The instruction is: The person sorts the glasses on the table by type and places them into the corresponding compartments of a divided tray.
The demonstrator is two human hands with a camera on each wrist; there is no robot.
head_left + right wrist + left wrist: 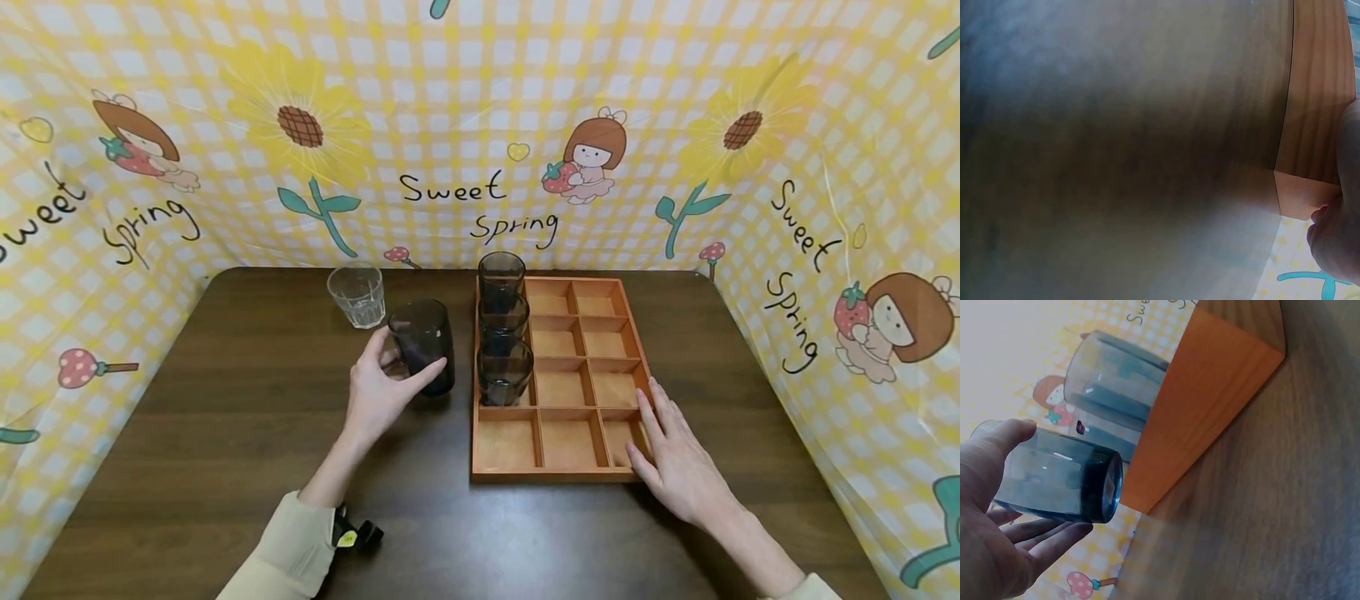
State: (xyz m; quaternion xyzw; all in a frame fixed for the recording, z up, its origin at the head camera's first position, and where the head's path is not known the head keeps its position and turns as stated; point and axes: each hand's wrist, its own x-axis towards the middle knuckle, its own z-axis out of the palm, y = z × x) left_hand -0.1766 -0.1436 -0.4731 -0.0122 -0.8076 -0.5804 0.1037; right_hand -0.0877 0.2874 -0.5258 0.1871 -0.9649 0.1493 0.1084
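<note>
My left hand (378,392) grips a dark tinted drinking glass (422,346), thumb on one side and fingers round the other. In the left wrist view that glass (1063,472) is held clear of the table, its thick base toward the wooden box. Three more dark glasses (504,371) stand in a row along the left column of the divided wooden box (555,477). My right hand (678,454) rests on the box's right edge near the front corner, fingers extended. The right wrist view shows part of this hand (1341,237) against the box's side.
A clear faceted glass (357,296) stands at the back left, just behind the held glass. The box's middle and right columns show bare compartments. Beyond the dark wooden table (225,433) hangs a yellow checked cloth (450,108) on three sides.
</note>
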